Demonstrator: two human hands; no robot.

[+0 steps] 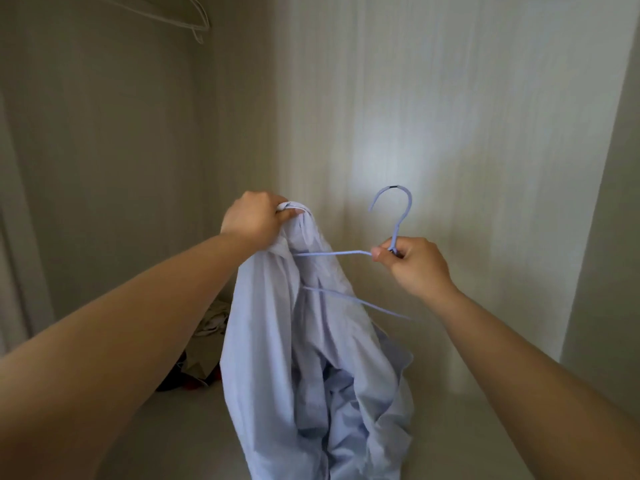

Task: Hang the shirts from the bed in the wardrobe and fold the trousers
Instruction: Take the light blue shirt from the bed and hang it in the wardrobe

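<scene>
Pale blue shirt (311, 341) hangs crumpled from left hand's (254, 218) grip; right hand (412, 263) pinches matching hanger (394, 216).

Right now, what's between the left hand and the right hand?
In the head view, one arm of the hanger runs from the right hand into the shirt gripped by the left hand.

You hold a plain pale blue shirt (311, 341) and a matching light blue hanger (394, 233) with a black band on its hook.
</scene>
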